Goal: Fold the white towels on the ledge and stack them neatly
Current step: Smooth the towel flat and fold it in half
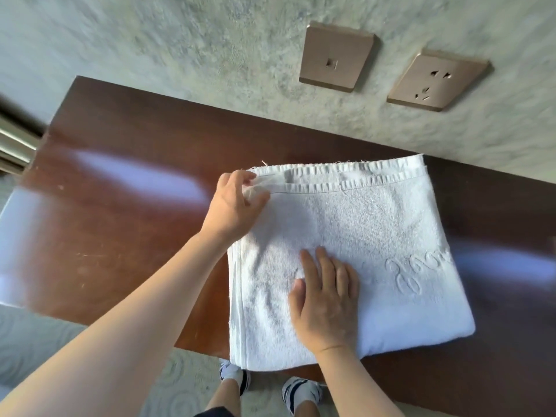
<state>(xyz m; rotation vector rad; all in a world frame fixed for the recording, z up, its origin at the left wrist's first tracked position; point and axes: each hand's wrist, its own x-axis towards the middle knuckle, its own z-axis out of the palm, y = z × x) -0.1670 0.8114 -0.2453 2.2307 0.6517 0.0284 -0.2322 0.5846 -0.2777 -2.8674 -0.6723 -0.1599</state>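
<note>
A white towel (385, 236) lies folded in several layers on the dark brown wooden ledge (126, 188), its near edge hanging slightly over the ledge's front. Raised lettering shows on its right side. My left hand (234, 203) pinches the towel's far left corner by the hemmed edge. My right hand (326, 299) lies flat with straight fingers on the towel's near middle, pressing it down.
Two bronze wall plates, a switch (337, 57) and a socket (437, 81), sit on the grey textured wall behind the ledge. Bare ledge stretches to the left of the towel. My feet in white shoes (301, 392) stand on pale patterned carpet below.
</note>
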